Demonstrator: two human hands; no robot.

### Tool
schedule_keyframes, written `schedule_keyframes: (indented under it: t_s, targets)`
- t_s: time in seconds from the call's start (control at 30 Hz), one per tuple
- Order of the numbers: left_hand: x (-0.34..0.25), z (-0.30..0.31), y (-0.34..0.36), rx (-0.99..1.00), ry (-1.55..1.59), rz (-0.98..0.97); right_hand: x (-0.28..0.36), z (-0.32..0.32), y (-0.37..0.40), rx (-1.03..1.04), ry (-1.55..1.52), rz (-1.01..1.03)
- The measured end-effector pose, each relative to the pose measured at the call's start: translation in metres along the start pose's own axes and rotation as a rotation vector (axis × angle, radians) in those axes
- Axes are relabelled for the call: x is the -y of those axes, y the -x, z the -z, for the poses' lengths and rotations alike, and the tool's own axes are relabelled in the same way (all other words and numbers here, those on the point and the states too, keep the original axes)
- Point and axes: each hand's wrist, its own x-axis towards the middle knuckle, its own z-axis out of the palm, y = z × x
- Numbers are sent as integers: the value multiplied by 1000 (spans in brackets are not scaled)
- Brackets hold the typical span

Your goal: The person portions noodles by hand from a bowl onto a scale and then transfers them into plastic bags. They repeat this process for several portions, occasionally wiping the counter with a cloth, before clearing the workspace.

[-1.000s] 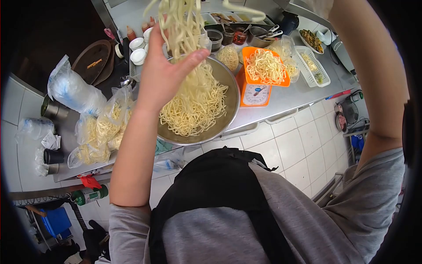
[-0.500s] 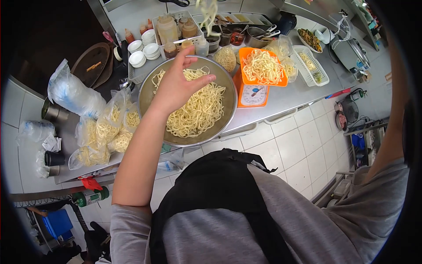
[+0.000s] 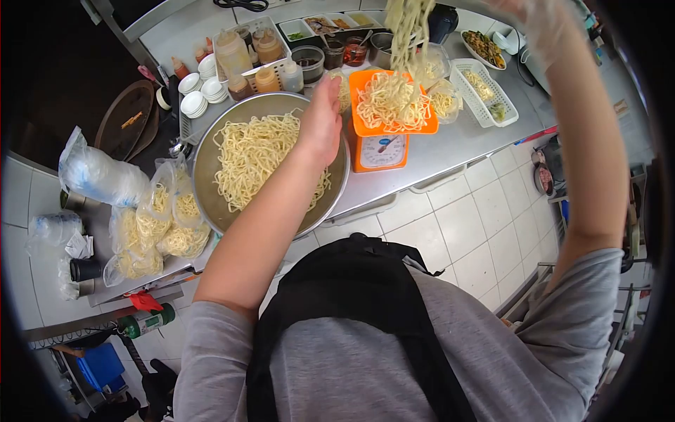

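Observation:
My left hand [image 3: 320,119] hovers flat over the right rim of a big steel bowl [image 3: 204,151] full of yellow noodles [image 3: 249,151]; it holds nothing. My right arm is raised high, and my right hand [image 3: 538,14], in a thin clear glove, is cut off by the top edge. A bunch of noodles [image 3: 408,28] hangs down from it over the orange tray [image 3: 430,126]. That tray holds a heap of noodles and sits on an orange kitchen scale [image 3: 380,151].
Several plastic bags of noodles [image 3: 162,225] lie left of the bowl on the steel counter [image 3: 457,148]. Behind are sauce bottles [image 3: 246,53], stacked small white bowls [image 3: 193,102], condiment pots and a white basket [image 3: 485,91]. The tiled floor lies below the counter edge.
The hanging noodles have moved right, from above the steel bowl to above the orange scale tray. My left hand has let go of them and dropped to the bowl's right rim.

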Motion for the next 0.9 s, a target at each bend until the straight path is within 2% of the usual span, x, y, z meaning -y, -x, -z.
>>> schedule_keyframes:
  t_s: [0.07, 0.1, 0.17, 0.2, 0.23, 0.3, 0.33, 0.4, 0.43, 0.5, 0.57, 0.63, 0.7, 0.73, 0.77, 0.83, 0.87, 0.9]
  targets:
    - [2, -9, -17, -26, -104, -31, -41, 1, -2, -29, -183, -37]
    - [2, -12, -26, -29, -102, -30, -69, 17, -22, -93, -108, -38]
    - [5, -18, -42, -25, -128, -82, -130, 51, -42, -15, -163, -22]
    - [4, -23, -46, -5, -84, -101, -134, 48, -28, 47, 73, -38]
    - [7, -23, -53, -11, -83, -93, -160, 67, -28, 38, 59, -85]
    - [12, -22, -68, -72, -263, -184, -179, 65, -21, 126, 371, -125]
    - [14, -24, -70, -115, -377, -247, -183, 62, -23, 130, 365, -133]
    - [17, -26, -71, -93, -468, -284, -190, 56, -28, 227, 1224, 127]
    - [18, -28, -69, -64, -556, -327, -199, 55, -31, 233, 1215, 118]
    - [20, -29, -64, -74, -657, -353, -218, 52, -37, 385, 1421, 466]
    - [21, -28, -58, -89, -815, -453, -208, 41, -35, 462, 1460, 402]
    - [23, -23, -55, -93, -851, -435, -200, 33, -34, 595, 1594, 228]
    - [28, -14, -61, -109, -874, -669, -201, 39, -39, 779, 1790, 450]
    - [25, -17, -55, -138, -921, -788, -187, 38, -38, 770, 1743, 389]
    - [22, -21, -46, -136, -924, -784, -172, 38, -37, 760, 1697, 331]
    - [19, -28, -19, -233, -1232, -1181, -169, 43, -42, 749, 1649, 276]
    - [24, -26, -4, -218, -1311, -1262, -175, 49, -53, 736, 1565, 332]
    - [36, -28, 20, -248, -1333, -972, -181, 53, -59, 722, 1480, 386]
